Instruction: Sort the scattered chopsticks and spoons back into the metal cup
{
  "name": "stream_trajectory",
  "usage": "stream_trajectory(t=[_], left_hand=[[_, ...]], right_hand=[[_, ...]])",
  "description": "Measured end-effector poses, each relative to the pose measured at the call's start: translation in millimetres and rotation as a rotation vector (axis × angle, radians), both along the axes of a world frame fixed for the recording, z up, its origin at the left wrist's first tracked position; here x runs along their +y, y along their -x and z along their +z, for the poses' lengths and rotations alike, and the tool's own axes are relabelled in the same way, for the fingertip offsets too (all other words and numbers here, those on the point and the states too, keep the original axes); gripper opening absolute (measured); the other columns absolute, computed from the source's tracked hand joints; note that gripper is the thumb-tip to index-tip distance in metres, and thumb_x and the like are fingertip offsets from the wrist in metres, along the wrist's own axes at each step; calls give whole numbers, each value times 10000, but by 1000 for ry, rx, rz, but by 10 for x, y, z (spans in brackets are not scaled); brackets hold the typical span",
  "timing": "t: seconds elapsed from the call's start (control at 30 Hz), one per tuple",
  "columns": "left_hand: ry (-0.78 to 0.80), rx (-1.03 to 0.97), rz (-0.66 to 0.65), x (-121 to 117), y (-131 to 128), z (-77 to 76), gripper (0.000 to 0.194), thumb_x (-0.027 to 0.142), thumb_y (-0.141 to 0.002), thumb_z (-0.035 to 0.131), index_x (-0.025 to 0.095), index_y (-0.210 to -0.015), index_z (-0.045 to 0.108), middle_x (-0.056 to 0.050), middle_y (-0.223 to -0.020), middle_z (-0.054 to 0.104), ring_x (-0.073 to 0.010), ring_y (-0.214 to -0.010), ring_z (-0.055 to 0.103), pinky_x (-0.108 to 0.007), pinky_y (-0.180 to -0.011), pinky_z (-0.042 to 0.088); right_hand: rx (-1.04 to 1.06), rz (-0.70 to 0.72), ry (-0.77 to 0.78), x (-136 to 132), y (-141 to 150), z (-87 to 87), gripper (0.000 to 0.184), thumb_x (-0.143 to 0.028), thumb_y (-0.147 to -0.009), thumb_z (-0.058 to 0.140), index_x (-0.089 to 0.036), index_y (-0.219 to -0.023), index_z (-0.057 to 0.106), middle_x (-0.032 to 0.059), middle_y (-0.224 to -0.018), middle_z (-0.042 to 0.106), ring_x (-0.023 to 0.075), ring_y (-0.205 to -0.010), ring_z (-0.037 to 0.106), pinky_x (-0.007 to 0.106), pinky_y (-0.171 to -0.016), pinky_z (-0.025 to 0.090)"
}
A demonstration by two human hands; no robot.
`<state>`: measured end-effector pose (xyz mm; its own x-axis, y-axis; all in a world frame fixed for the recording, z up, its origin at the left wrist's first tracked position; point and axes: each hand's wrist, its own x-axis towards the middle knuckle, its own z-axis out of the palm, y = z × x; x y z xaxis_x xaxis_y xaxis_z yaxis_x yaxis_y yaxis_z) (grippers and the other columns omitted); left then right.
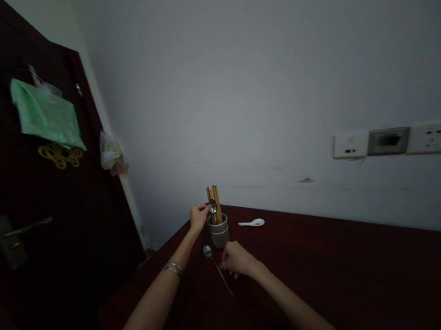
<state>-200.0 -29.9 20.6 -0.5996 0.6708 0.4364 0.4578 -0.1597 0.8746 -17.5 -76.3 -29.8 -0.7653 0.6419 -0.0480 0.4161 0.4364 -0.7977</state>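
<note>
My left hand [198, 217] is closed on a metal spoon [212, 205] held at the rim of a grey utensil cup [219, 232], its bowl pointing into the cup. Wooden chopsticks [216, 202] stand upright in that cup. A bracelet [173, 267] sits on my left wrist. My right hand [236, 259] is closed on a second metal spoon [214, 263] that lies slanted over the dark wooden table [334, 268], bowl end toward the cup. A white ceramic spoon [253, 223] lies on the table to the right of the cup.
A dark door [37, 258] with a lever handle [22, 229] stands at the left, with a green cloth [45, 115] and plastic bags [111, 154] hanging on it. Wall sockets [399, 141] sit on the white wall above the table's far right.
</note>
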Motion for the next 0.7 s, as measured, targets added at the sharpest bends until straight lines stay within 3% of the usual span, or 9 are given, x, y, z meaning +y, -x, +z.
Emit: stream_trajectory(t=[0.1, 0.23, 0.33, 0.4, 0.53, 0.7], left_hand=[[-86, 4, 6, 7, 3, 202, 252, 376, -617, 619, 127, -632, 648, -44, -590, 629, -132, -539, 552, -208, -481, 388], [-233, -35, 19, -3, 68, 611, 282, 392, -642, 596, 114, -678, 630, -38, -604, 613, -113, -513, 533, -198, -451, 395], [-318, -28, 31, -4, 229, 879, 272, 381, -670, 568, 112, -692, 608, -37, -614, 602, -109, -511, 543, -189, -435, 406], [-330, -48, 67, 6, 395, 967, 256, 359, -687, 547, 111, -728, 599, -40, -637, 605, -106, -505, 549, -190, -433, 418], [-172, -46, 200, 34, 775, 874, 255, 324, -735, 478, 113, -828, 588, -53, -720, 618, -98, -527, 556, -192, -456, 436], [81, 18, 233, 59, 1065, 415, 209, 277, -719, 495, 111, -790, 600, -51, -684, 615, -111, -522, 537, -199, -456, 405]], right_hand=[[17, -16, -7, 35, -4, 4, 105, -151, -649, 591, -125, -554, 553, -30, -419, 508, 67, -299, 477, 139, -289, 398], [54, -55, 7, 132, -65, 42, 131, -222, -669, 595, -128, -583, 566, -15, -449, 525, 85, -340, 502, 161, -295, 408], [128, -99, 33, 260, -155, 34, 183, -276, -701, 578, -124, -599, 568, 0, -506, 551, 71, -377, 504, 148, -308, 403], [172, -129, 84, 364, -214, -32, 219, -302, -726, 554, -119, -608, 569, 2, -526, 555, 61, -394, 498, 140, -316, 399], [244, -166, 179, 542, -290, -265, 235, -304, -753, 517, -110, -630, 569, -4, -525, 548, 58, -424, 510, 132, -343, 405], [311, -242, 194, 593, -297, -408, 246, -297, -764, 477, -117, -610, 541, -15, -510, 528, 59, -407, 506, 131, -324, 377]])
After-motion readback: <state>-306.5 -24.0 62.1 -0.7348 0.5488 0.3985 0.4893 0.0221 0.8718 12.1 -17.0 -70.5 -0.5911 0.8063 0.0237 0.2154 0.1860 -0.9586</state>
